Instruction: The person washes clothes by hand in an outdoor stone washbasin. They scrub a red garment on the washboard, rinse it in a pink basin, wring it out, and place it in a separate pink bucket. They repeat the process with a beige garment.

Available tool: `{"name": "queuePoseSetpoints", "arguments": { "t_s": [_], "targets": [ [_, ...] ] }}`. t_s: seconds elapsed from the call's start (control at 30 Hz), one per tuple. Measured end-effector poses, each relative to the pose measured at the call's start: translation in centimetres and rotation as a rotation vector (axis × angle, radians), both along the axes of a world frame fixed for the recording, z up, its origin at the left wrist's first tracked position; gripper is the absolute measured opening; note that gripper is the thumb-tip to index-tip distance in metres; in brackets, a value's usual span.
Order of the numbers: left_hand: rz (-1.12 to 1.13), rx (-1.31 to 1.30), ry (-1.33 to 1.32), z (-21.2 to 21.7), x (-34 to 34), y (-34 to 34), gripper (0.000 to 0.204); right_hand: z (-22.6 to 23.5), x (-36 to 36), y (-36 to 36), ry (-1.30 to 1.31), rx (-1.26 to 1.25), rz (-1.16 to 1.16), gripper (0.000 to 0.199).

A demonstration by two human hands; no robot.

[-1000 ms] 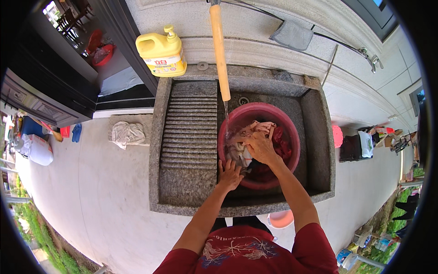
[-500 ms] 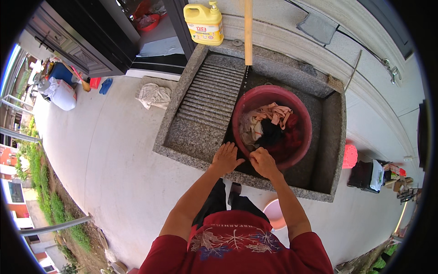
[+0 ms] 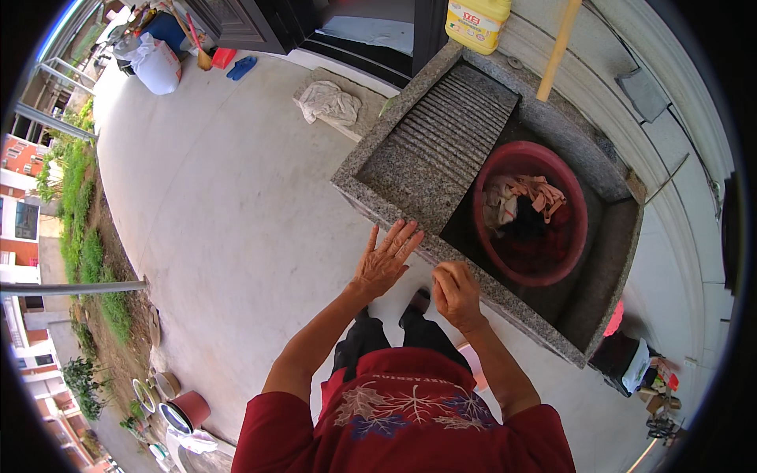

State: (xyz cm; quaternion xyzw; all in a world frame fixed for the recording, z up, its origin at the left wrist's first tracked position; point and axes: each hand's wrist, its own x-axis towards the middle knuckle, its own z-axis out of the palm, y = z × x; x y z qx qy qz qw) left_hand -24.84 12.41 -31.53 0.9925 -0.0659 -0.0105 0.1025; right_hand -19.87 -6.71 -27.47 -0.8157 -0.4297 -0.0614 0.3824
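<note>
A grey granite wash sink (image 3: 378, 201) with a ribbed washboard (image 3: 449, 138) stands on the paved yard. In its basin sits a red tub (image 3: 505, 169) holding a heap of wet clothes (image 3: 524, 201). My left hand (image 3: 385, 260) hovers flat, fingers spread, just in front of the sink's near rim. My right hand (image 3: 456, 293) is curled into a loose fist beside it, also off the rim. Neither hand holds anything.
A wooden pole (image 3: 558, 49) leans over the sink's far side. A yellow detergent jug (image 3: 477, 20) stands by a dark doorway. A crumpled cloth (image 3: 329, 102) lies on a stone slab. White sack (image 3: 158, 67), blue slippers and pots sit farther off on the concrete.
Both hands left the clothes in the tub and pulled back over the sink's near rim. The view swung left and away from the sink.
</note>
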Motion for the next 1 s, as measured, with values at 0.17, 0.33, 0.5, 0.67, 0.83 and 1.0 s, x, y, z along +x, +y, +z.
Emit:
{"name": "queuePoseSetpoints", "arguments": {
  "t_s": [0.17, 0.33, 0.5, 0.67, 0.83, 1.0],
  "targets": [
    [0.314, -0.151, 0.070, -3.7, -4.6, 6.3, 0.086, -4.0, -4.2, 6.3, 0.151, -0.173, 0.118, 0.030],
    [0.665, -0.083, 0.221, -9.6, -15.1, 15.0, 0.068, -11.9, -2.3, 11.2, 0.175, -0.327, -0.122, 0.060],
    [0.759, -0.171, 0.379, -11.8, -23.5, 17.9, 0.058, -16.7, 0.3, 15.7, 0.128, -0.479, -0.393, 0.046],
    [0.822, -0.258, 0.425, -12.5, -27.3, 17.7, 0.052, -19.5, 2.9, 17.7, 0.474, -0.667, -0.556, 0.031],
    [0.837, -0.416, 0.491, -12.8, -27.9, 17.1, 0.050, -23.5, 3.8, 17.4, 0.436, -0.707, -0.723, 0.031],
    [0.770, -0.548, 0.435, -13.5, -27.2, 16.4, 0.045, -20.6, 4.0, 18.2, 0.499, -0.779, -0.663, 0.024]
  ]
}}
